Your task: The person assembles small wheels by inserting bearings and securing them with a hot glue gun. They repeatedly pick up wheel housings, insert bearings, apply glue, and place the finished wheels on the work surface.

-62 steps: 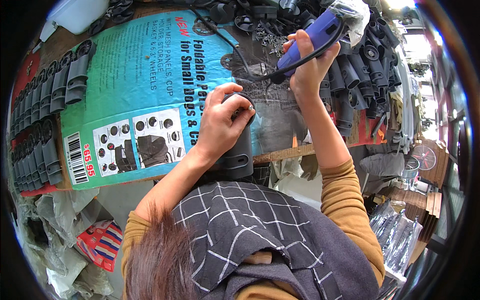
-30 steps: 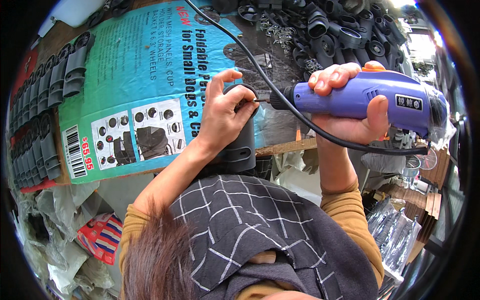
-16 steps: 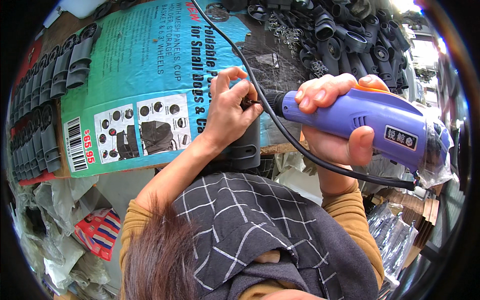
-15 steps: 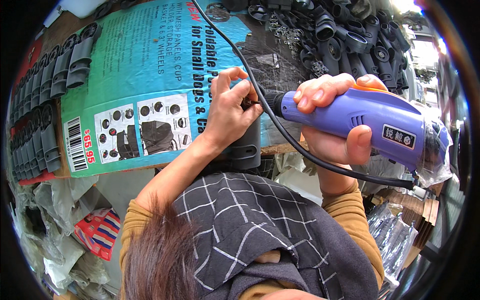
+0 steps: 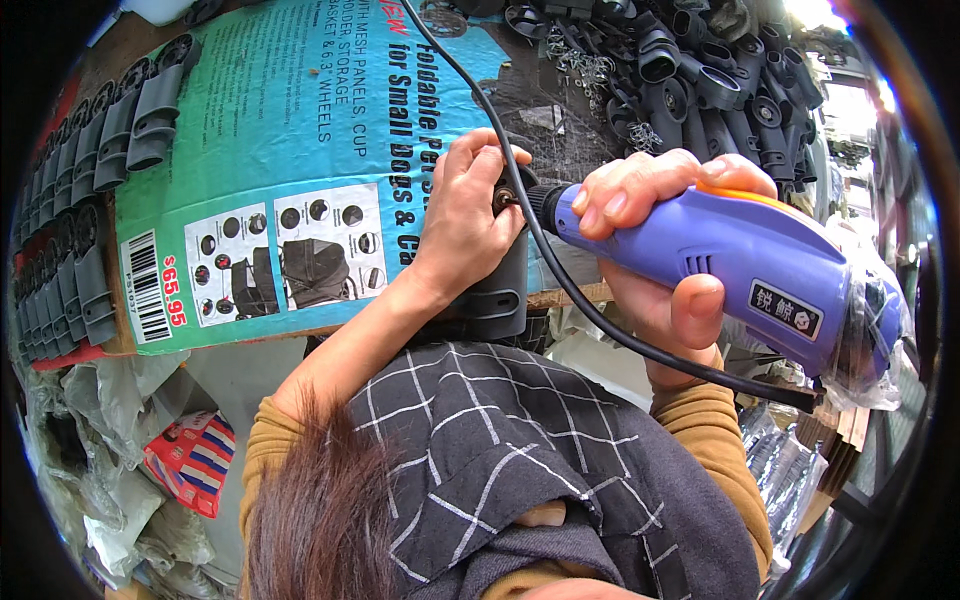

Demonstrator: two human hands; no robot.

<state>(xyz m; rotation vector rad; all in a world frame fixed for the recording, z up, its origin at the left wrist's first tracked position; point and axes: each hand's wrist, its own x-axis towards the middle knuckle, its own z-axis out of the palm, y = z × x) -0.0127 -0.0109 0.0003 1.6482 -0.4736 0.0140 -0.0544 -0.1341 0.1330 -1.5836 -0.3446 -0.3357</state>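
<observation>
My right hand is wrapped around a purple electric screwdriver, which lies nearly level with its black nose pointing left. Its tip sits close to a dark grey plastic fitting at the table's near edge. My left hand closes over the upper part of that fitting, fingers curled beside a small round brownish metal piece. A black power cord crosses in front of the nose and partly hides where tip and fitting meet, so I cannot tell whether they touch.
A green-blue printed cardboard sheet covers the tabletop. Rows of grey plastic fittings stand at the left. Loose small metal pieces and a heap of black fittings lie at the back right. Plastic bags hang below at the left.
The screwdriver has tilted, its rear end now slightly lower. The small metal piece by my left fingers shows more plainly. Both hands keep their hold.
</observation>
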